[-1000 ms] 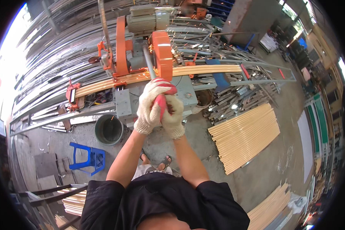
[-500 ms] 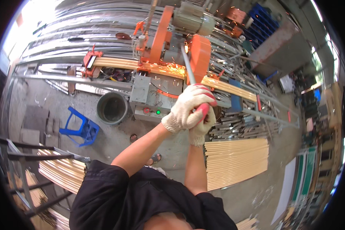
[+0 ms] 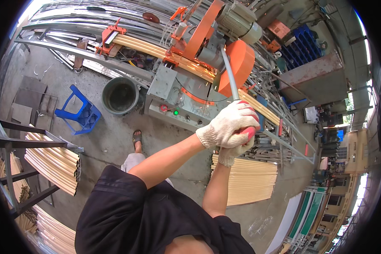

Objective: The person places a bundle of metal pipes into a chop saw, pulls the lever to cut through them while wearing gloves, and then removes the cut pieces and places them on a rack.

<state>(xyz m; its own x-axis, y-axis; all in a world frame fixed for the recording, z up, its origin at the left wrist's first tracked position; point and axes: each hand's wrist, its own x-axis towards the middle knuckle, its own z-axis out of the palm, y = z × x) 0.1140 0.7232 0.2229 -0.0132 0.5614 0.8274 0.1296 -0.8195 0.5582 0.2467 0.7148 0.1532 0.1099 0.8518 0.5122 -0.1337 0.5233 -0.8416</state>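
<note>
Both my hands wear cream knit gloves with red on the fingers. My left hand (image 3: 229,123) is closed round the end of a grey metal lever (image 3: 229,74) on a cut-off saw. Just below and against it, my right hand (image 3: 235,151) is closed too, its grip partly hidden by the left. The lever runs up beside the orange blade guard (image 3: 242,63). Under the guard, several cream tubes (image 3: 144,46) lie side by side across the grey saw base (image 3: 167,82), held at an orange clamp (image 3: 170,59). A few sparks fly by the tubes.
A dark round bucket (image 3: 120,95) and a blue plastic stool (image 3: 79,111) stand on the floor to the left. Cream tubes are stacked on the right (image 3: 245,180) and by a black rack (image 3: 53,163). A rusty metal box (image 3: 311,80) stands far right.
The view has turned and shifted, so the saw sits further right. Sparks are far fewer than before. Both hands keep their hold on the lever.
</note>
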